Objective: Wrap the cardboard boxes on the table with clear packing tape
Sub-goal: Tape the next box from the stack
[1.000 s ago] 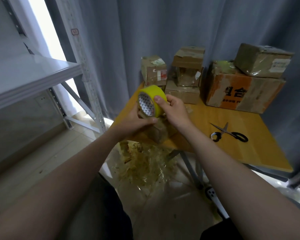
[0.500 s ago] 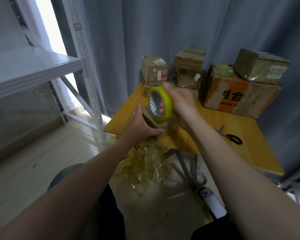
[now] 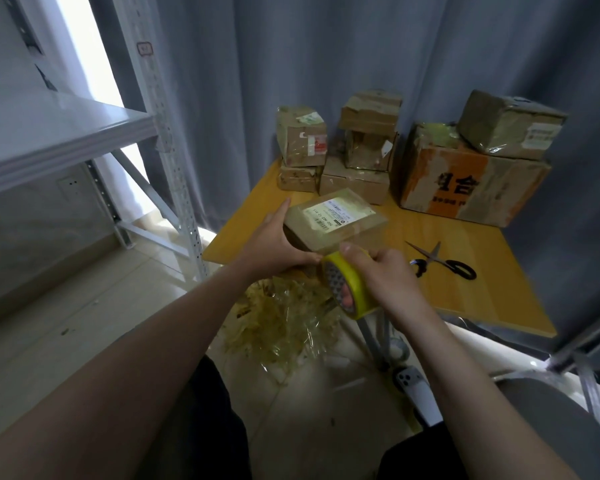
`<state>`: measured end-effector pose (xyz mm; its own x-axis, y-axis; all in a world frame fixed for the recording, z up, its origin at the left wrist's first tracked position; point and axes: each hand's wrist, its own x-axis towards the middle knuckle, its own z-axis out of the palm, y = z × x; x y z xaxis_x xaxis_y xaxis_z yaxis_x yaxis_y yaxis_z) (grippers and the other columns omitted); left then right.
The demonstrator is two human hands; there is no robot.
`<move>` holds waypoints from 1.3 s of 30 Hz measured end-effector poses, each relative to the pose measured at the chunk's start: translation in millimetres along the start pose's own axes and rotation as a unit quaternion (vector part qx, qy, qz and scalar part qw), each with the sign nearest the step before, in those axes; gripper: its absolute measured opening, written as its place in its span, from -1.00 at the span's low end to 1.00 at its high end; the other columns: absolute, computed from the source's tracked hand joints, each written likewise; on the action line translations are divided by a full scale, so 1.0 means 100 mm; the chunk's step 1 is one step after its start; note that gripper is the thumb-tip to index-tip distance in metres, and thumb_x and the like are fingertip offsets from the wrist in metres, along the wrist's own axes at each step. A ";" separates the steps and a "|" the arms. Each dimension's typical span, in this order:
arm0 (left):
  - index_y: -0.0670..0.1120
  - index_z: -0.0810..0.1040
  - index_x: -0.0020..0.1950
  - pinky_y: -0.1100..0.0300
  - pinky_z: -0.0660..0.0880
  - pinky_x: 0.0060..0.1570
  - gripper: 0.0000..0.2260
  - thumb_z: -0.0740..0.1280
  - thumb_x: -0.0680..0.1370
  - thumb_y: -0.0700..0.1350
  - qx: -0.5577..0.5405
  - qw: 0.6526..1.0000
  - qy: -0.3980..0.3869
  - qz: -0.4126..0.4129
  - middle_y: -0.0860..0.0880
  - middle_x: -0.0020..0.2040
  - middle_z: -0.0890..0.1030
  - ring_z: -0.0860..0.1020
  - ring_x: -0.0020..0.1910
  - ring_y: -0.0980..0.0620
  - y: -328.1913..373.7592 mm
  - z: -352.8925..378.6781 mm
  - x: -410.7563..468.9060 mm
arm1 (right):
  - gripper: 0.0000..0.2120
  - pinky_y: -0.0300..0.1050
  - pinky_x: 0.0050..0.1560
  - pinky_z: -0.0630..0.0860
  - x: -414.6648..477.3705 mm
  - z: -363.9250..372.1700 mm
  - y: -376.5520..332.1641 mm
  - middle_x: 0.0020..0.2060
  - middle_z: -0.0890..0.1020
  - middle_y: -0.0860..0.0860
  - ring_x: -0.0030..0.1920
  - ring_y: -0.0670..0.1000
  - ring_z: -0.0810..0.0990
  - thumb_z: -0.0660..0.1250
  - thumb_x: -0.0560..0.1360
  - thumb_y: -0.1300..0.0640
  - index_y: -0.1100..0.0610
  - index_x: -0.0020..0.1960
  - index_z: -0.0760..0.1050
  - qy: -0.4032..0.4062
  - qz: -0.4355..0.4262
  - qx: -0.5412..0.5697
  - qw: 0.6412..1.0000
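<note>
The labelled brown cardboard box (image 3: 336,223) sat by the yellow wooden counter's (image 3: 482,299) near-left edge, the left grip (image 3: 274,247) clasping its left side. The right grip (image 3: 388,275) clamped the yellow tape roll (image 3: 355,291) at its near corner.

We read a black 合 on the orange-banded large cardboard box (image 3: 499,192); the shipping label (image 3: 336,213) on the small cardboard box (image 3: 361,230) is too fine to read.
</note>
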<state>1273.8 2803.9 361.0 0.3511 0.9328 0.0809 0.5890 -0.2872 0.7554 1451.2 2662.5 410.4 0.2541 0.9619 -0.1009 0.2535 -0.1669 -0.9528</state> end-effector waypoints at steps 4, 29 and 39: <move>0.17 -0.09 0.69 -0.07 0.26 0.51 0.29 0.68 0.19 0.27 0.006 1.000 -0.022 0.006 0.01 0.66 0.13 0.19 0.59 -0.07 -0.02 -0.04 0.03 | -0.64 -0.36 -0.57 0.39 -0.06 0.02 0.08 -0.59 0.58 -0.02 -0.61 -0.13 0.55 0.35 0.65 -0.04 0.24 -0.14 0.56 0.007 0.016 0.033 0.999; 0.09 0.49 0.50 -0.29 0.34 0.43 -0.53 0.14 0.64 0.20 0.189 0.936 0.019 0.297 0.12 0.54 0.39 0.20 0.59 -0.34 -0.06 0.09 -0.15 | -0.61 0.10 -0.26 0.66 -0.01 0.14 0.22 -0.32 0.69 0.25 -0.39 0.23 0.68 0.44 0.59 -0.05 0.32 0.04 0.56 -0.010 0.044 0.121 0.992; 0.21 0.30 0.58 -0.40 0.49 0.25 -0.54 0.09 0.66 0.17 0.256 0.921 0.019 0.293 0.11 0.61 0.30 0.16 0.60 -0.35 -0.07 0.12 -0.19 | -0.57 -0.01 -0.37 0.65 -0.07 0.15 0.19 -0.21 0.70 0.34 -0.39 0.20 0.68 0.44 0.59 -0.03 0.38 0.12 0.55 0.001 0.049 0.124 0.991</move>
<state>1271.2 2785.4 346.5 0.6976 0.5899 0.4067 0.5760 -0.7993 0.1712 1439.9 2655.4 388.2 0.2674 0.9436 -0.1955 -0.0085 -0.2005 -0.9796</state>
